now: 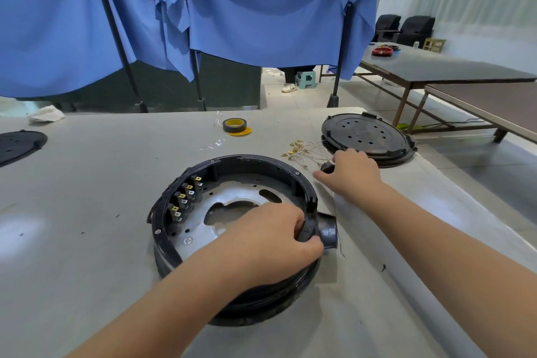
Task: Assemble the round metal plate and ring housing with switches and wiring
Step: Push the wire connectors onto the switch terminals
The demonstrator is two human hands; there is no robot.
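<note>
A black ring housing [255,163] sits in the middle of the table with the round metal plate [235,197] inside it. Several black switches [186,197] with brass terminals line its left inner wall. My left hand [279,238] grips the housing's right rim beside the black tube outlet [329,234]. My right hand [353,173] rests on the table to the right, fingers closed on a small black part [327,167]. A bundle of pale wires with brass terminals [302,151] lies just beyond that hand.
Stacked black perforated round covers [366,134] lie at the right table edge. A tape roll [234,125] stands behind the housing. Another black cover [17,144] is at far left, a white cloth [48,115] at the back left. Blue curtains [203,14] hang behind.
</note>
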